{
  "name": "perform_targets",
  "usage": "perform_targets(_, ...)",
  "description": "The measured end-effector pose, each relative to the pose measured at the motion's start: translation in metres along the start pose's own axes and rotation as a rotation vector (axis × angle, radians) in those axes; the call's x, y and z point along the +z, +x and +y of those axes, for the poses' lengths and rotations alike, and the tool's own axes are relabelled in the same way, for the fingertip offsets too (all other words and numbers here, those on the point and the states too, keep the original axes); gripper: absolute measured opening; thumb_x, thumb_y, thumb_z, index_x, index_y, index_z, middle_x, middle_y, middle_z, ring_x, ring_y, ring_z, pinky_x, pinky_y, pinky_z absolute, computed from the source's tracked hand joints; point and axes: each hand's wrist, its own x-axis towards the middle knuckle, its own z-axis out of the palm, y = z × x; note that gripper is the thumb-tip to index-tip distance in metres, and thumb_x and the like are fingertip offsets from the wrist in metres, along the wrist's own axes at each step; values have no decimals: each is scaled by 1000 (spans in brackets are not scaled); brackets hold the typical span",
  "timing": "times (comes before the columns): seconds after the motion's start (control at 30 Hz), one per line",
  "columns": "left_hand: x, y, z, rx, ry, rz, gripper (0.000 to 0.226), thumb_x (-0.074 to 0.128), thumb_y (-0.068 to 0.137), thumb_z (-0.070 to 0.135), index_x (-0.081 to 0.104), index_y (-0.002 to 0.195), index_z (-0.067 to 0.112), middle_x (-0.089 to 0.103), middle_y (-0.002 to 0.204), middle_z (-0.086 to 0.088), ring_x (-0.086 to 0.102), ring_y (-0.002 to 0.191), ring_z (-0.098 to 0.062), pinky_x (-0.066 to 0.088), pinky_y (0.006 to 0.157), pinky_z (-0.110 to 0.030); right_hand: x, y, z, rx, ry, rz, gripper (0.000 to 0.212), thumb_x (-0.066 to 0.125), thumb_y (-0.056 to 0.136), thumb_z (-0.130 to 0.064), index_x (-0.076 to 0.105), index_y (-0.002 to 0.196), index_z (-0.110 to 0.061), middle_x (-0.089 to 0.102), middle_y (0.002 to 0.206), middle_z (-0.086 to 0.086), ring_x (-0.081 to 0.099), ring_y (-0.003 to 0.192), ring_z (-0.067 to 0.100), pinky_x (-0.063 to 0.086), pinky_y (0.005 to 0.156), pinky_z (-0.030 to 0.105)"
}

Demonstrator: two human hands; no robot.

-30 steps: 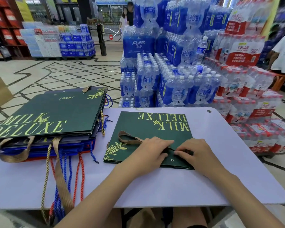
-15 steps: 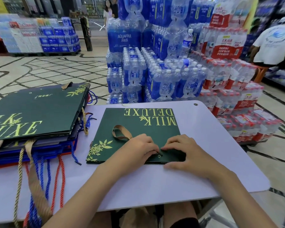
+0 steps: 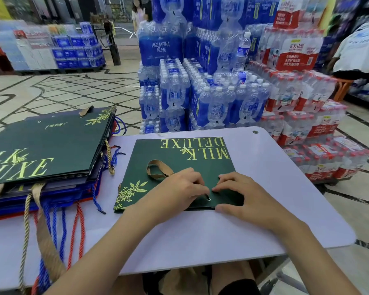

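Green bag (image 3: 179,165) lies flat. The left hand (image 3: 179,192), pinching the ribbon (image 3: 158,169) tip, has reached the hole (image 3: 208,199) now; the right hand (image 3: 243,199) presses the bag beside it. Threading can start.

Ribbon tip (image 3: 206,196) nearer the eyelet (image 3: 209,199)

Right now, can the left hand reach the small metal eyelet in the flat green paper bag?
Probably yes: the left hand pinches a dark tip right at the uncovered eyelet; the right hand rests beside it.
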Motion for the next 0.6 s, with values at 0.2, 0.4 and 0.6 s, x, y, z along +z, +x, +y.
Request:
perform_targets(0.2, 8, 3, -1, -119, -119, -19, 23, 55, 93, 21, 74, 106, 20, 64, 95, 3, 54, 87, -13, 46, 74, -29, -2, -2, -4, -38, -50, 62, 35, 72, 81, -50, 69, 112, -35, 52, 127, -28, 45, 123, -8, 37, 104, 17)
perform_targets(0.4, 0, -5, 3, -244, -234, -109, 36, 50, 96, 37, 65, 125, 23, 60, 110, 10, 50, 103, -4, 37, 92, -20, 0, -3, -10, -42, -26, 247, 26, 69, 83, -50, 77, 90, -27, 73, 95, -18, 63, 94, -9, 47, 83, 18)
perform_targets(0.6, -4, -8, 3, -237, -237, -48, 32, 56, 94, 31, 67, 121, 19, 69, 112, 7, 56, 101, -8, 43, 89, -22, 3, 0, -10, -230, -142, 443, 27, 62, 89, -45, 65, 82, -19, 64, 78, -12, 59, 69, 10, 48, 62, 30)
